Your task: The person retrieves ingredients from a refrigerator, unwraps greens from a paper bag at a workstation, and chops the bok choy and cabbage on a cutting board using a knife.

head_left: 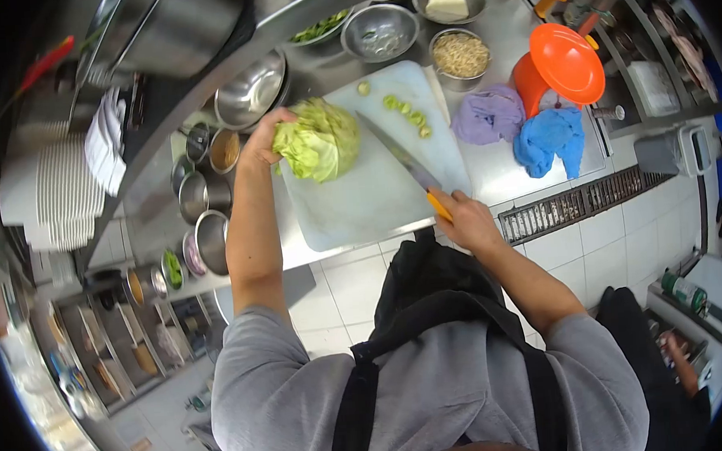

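My left hand (266, 137) grips a head of lettuce or cabbage (319, 142) at its left side, over the left part of the white cutting board (360, 209). In my right hand (466, 219) is a kitchen knife (402, 155), held by its orange handle. The blade lies across the board, its tip pointing up and left, close to the leafy head. Small cut green pieces (406, 112) lie on the board beyond the blade, with another round piece (363, 87) near the far edge.
Metal bowls (379, 33) line the back, one with shredded food (460, 55), another with a pale block (447, 6). On the right are a purple cloth (491, 115), a blue cloth (550, 141) and an orange container (566, 64). Another person's arm (681, 363) shows at lower right.
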A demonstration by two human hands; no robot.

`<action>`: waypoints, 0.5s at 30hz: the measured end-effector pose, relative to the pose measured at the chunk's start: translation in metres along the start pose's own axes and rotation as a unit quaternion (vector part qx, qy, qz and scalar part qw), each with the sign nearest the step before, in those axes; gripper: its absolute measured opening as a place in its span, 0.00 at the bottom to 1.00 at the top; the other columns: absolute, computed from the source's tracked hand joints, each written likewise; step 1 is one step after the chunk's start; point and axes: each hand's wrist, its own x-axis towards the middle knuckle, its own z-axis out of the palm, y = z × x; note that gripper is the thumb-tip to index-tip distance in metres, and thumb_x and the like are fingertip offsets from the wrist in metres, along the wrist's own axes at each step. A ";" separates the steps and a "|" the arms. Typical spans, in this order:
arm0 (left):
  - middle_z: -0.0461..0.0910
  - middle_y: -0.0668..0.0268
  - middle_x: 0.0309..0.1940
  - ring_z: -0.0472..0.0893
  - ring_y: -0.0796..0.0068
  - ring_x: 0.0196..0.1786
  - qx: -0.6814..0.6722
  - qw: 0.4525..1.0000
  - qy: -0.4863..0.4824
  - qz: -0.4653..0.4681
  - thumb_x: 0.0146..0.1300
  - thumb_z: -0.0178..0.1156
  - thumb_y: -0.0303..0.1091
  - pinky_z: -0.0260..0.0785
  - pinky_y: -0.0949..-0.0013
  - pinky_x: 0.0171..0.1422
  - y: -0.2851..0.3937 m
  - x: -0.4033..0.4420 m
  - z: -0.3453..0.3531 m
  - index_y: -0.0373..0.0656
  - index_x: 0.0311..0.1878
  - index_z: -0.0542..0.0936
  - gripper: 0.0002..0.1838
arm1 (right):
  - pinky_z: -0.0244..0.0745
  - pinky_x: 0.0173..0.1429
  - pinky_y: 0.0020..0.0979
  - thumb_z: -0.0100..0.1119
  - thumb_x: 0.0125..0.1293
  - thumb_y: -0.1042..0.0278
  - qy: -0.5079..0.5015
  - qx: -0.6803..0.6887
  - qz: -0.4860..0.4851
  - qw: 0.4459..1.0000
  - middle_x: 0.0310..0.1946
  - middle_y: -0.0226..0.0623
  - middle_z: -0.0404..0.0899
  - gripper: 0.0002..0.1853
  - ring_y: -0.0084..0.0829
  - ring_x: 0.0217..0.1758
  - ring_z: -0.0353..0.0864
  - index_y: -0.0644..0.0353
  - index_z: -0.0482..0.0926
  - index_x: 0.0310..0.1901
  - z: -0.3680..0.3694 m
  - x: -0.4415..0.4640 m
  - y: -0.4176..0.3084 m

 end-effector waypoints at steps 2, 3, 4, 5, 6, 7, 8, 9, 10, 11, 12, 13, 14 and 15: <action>0.84 0.55 0.45 0.84 0.62 0.48 0.082 0.991 0.049 -0.091 0.59 0.60 0.41 0.77 0.63 0.58 -0.037 0.000 -0.016 0.30 0.51 0.79 0.23 | 0.79 0.40 0.49 0.64 0.59 0.68 0.009 -0.030 -0.019 0.999 0.38 0.49 0.77 0.30 0.51 0.37 0.81 0.48 0.72 0.64 0.006 0.008 0.000; 0.84 0.55 0.45 0.84 0.62 0.48 0.076 0.992 0.053 -0.089 0.59 0.60 0.41 0.77 0.63 0.58 -0.049 -0.003 -0.017 0.30 0.51 0.79 0.23 | 0.79 0.40 0.49 0.64 0.59 0.68 0.004 -0.031 -0.024 0.999 0.38 0.49 0.77 0.30 0.51 0.37 0.81 0.48 0.72 0.64 0.008 0.013 0.002; 0.84 0.56 0.46 0.84 0.62 0.48 0.052 0.994 0.067 -0.068 0.61 0.60 0.44 0.77 0.62 0.58 -0.060 -0.008 -0.018 0.31 0.52 0.79 0.24 | 0.79 0.41 0.48 0.64 0.59 0.69 0.021 -0.037 -0.038 0.998 0.39 0.48 0.77 0.28 0.51 0.38 0.81 0.48 0.73 0.62 0.011 0.017 0.004; 0.84 0.57 0.46 0.84 0.63 0.48 0.029 0.995 0.080 -0.048 0.63 0.60 0.47 0.77 0.62 0.58 -0.072 -0.016 -0.021 0.32 0.53 0.79 0.26 | 0.79 0.41 0.48 0.64 0.59 0.69 0.037 -0.041 -0.049 0.997 0.39 0.47 0.77 0.26 0.50 0.39 0.81 0.48 0.75 0.60 0.016 0.019 0.006; 0.82 0.56 0.52 0.82 0.63 0.53 -0.047 0.997 0.060 -0.026 0.68 0.57 0.51 0.74 0.63 0.62 -0.081 -0.027 -0.023 0.33 0.58 0.76 0.29 | 0.80 0.44 0.45 0.65 0.59 0.69 0.054 -0.048 -0.059 0.996 0.40 0.46 0.76 0.21 0.48 0.41 0.81 0.49 0.79 0.56 0.017 0.022 0.008; 0.82 0.56 0.52 0.82 0.63 0.53 -0.049 0.997 0.062 -0.025 0.68 0.57 0.51 0.74 0.63 0.62 -0.095 -0.040 -0.023 0.33 0.58 0.76 0.29 | 0.80 0.44 0.45 0.65 0.59 0.69 0.052 -0.049 -0.061 0.996 0.40 0.46 0.76 0.21 0.48 0.41 0.81 0.49 0.79 0.56 0.018 0.026 0.009; 0.79 0.55 0.55 0.80 0.62 0.57 -0.116 0.988 0.087 0.047 0.69 0.55 0.53 0.72 0.63 0.64 -0.110 -0.057 -0.015 0.33 0.62 0.73 0.31 | 0.79 0.47 0.45 0.66 0.59 0.67 0.097 -0.048 -0.085 0.990 0.41 0.45 0.77 0.21 0.47 0.44 0.80 0.51 0.80 0.55 0.018 0.031 0.006; 0.77 0.54 0.59 0.77 0.61 0.60 -0.181 0.970 0.111 0.119 0.70 0.53 0.55 0.70 0.63 0.66 -0.121 -0.071 -0.009 0.33 0.65 0.70 0.34 | 0.78 0.51 0.44 0.67 0.59 0.66 0.141 -0.047 -0.109 0.983 0.41 0.44 0.77 0.20 0.47 0.46 0.80 0.52 0.80 0.54 0.018 0.037 0.002; 0.72 0.49 0.64 0.72 0.59 0.66 -0.141 0.965 0.125 0.185 0.69 0.59 0.46 0.66 0.61 0.69 -0.145 -0.072 -0.022 0.30 0.69 0.65 0.34 | 0.78 0.51 0.44 0.67 0.59 0.66 0.139 -0.045 -0.111 0.983 0.41 0.44 0.77 0.20 0.47 0.46 0.80 0.52 0.80 0.54 0.018 0.044 -0.008; 0.72 0.49 0.64 0.72 0.59 0.66 -0.143 0.964 0.129 0.185 0.69 0.59 0.46 0.66 0.61 0.69 -0.154 -0.079 -0.020 0.30 0.69 0.65 0.34 | 0.77 0.54 0.45 0.68 0.59 0.64 0.113 -0.002 -0.127 0.985 0.43 0.44 0.78 0.21 0.47 0.48 0.80 0.54 0.80 0.55 0.018 0.055 -0.027; 0.72 0.50 0.65 0.72 0.60 0.66 -0.019 0.960 0.181 0.211 0.66 0.62 0.40 0.65 0.61 0.70 -0.163 -0.085 -0.016 0.28 0.70 0.63 0.35 | 0.76 0.57 0.45 0.68 0.59 0.62 0.085 0.042 -0.143 0.985 0.46 0.44 0.78 0.22 0.48 0.50 0.80 0.55 0.80 0.56 0.024 0.067 -0.044; 0.71 0.51 0.65 0.72 0.60 0.67 0.103 0.939 0.230 0.233 0.64 0.66 0.34 0.65 0.61 0.70 -0.169 -0.088 -0.013 0.26 0.70 0.61 0.37 | 0.76 0.57 0.45 0.68 0.59 0.62 0.081 0.042 -0.147 0.985 0.46 0.44 0.78 0.22 0.48 0.50 0.80 0.55 0.80 0.56 0.035 0.081 -0.056; 0.77 0.54 0.59 0.76 0.65 0.61 0.155 0.908 0.288 0.263 0.58 0.70 0.27 0.70 0.65 0.64 -0.175 -0.080 -0.018 0.29 0.67 0.68 0.35 | 0.76 0.58 0.44 0.69 0.59 0.60 0.100 0.015 -0.189 0.977 0.48 0.42 0.79 0.23 0.47 0.51 0.80 0.56 0.80 0.56 0.049 0.096 -0.067; 0.77 0.54 0.59 0.76 0.65 0.61 0.151 0.906 0.293 0.266 0.58 0.70 0.27 0.70 0.65 0.64 -0.170 -0.081 -0.019 0.29 0.67 0.68 0.35 | 0.75 0.59 0.43 0.69 0.59 0.58 0.121 -0.011 -0.232 0.965 0.50 0.41 0.79 0.24 0.45 0.53 0.80 0.57 0.80 0.56 0.061 0.110 -0.074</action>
